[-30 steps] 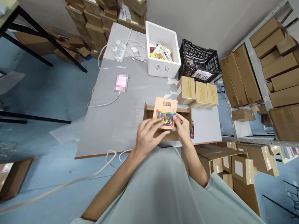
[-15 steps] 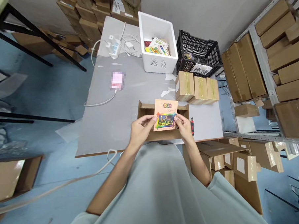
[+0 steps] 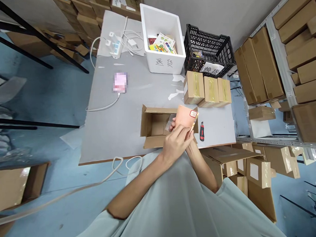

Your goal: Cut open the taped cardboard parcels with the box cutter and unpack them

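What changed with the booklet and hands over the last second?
The booklet got flipped: colourful cover gone, plain orange back with a small sticker now faces the camera, shifted toward the open carton's right end. The left hand crossed over to grip it; the right hand is mostly hidden. Carton, utility knife, taped boxes unchanged.

1. A grey rectangular table (image 3: 126, 113) carries everything.
2. An open brown cardboard box (image 3: 155, 127) sits at its near edge.
3. A red-and-black utility knife (image 3: 202, 131) lies just to the right of it.
4. Three taped brown cartons (image 3: 206, 92) stand in a row behind.
5. A white foam box (image 3: 162, 38) and a black plastic crate (image 3: 208, 50) stand at the far edge.
6. A white power strip (image 3: 113, 47) with cables lies far left.
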`<state>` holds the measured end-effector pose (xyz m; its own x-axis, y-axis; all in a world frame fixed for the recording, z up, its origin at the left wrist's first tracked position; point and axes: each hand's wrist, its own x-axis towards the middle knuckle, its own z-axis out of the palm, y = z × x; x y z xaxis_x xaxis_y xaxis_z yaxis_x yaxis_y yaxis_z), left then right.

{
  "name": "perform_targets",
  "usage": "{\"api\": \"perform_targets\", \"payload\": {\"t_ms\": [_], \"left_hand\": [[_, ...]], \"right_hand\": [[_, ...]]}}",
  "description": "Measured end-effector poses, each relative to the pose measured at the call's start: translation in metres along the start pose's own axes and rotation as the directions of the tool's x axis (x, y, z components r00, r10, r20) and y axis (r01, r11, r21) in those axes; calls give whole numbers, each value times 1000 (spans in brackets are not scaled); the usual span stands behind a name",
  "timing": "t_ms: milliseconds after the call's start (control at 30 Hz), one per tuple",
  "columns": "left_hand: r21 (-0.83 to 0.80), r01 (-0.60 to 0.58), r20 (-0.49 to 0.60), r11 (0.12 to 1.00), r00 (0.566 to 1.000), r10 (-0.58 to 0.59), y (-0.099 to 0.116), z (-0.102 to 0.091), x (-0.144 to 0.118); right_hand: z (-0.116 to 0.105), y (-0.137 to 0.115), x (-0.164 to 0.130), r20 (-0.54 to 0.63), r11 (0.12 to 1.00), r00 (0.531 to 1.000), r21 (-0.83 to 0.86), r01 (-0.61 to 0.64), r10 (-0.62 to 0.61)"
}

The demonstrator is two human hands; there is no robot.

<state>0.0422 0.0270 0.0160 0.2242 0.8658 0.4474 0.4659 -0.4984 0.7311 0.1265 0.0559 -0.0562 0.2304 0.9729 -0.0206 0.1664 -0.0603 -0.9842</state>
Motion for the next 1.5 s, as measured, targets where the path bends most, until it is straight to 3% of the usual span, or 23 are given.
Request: {"api": "perform_targets", "payload": {"t_ms": [133,267,367,467,533,667,800,967,1067,1167,1267,1333,1433,1500], "left_hand": [[-199,194,-7,961,980,-199,-8,-19,6],[-431,458,31,778,868,-495,-46,-36,21],[-516,545,95,661,803,-589,-81,-33,27],[-533,577,150,619,784,-602,-95,-25,28],[-583,607,258,540,768,-585,-93,-22,27],[-674,670,489,312,721,-491,-83,-23,27],[-701,652,478,289,730,-488,-82,-29,24],[-699,692,595,178,702,-392,-86,-38,18],[-699,697,587,160,686,-430,-88,-43,18],[-695,690,513,200,671,-536,-90,-49,16],[-722,621,364,305,716,-595,-88,-55,12],[-738,561,274,374,756,-594,-85,-59,10],[-723,522,227,452,797,-559,-82,-65,7],[-708,530,232,467,799,-555,-83,-68,7]], "right_hand": [[-17,0,1,78,898,967,360,-254,242],[-42,-12,6,-7,836,971,510,-203,240],[-49,-30,3,-66,897,981,421,-136,180],[-43,-51,-8,-115,982,993,190,-7,29],[-31,-61,-19,-109,996,990,15,93,-90],[5,-61,-43,88,935,967,-250,252,-237],[32,-47,-55,232,875,941,-365,319,-246],[33,-49,-60,241,865,932,-365,345,-270],[24,-59,-57,194,916,948,-268,298,-252],[12,-69,-42,75,983,987,-108,150,-143],[4,-72,-21,-62,998,998,59,25,-22],[3,-72,-14,-93,994,996,110,5,5],[8,-71,-16,-75,995,997,97,38,-31],[12,-69,-22,-81,995,994,62,75,-70]]}}
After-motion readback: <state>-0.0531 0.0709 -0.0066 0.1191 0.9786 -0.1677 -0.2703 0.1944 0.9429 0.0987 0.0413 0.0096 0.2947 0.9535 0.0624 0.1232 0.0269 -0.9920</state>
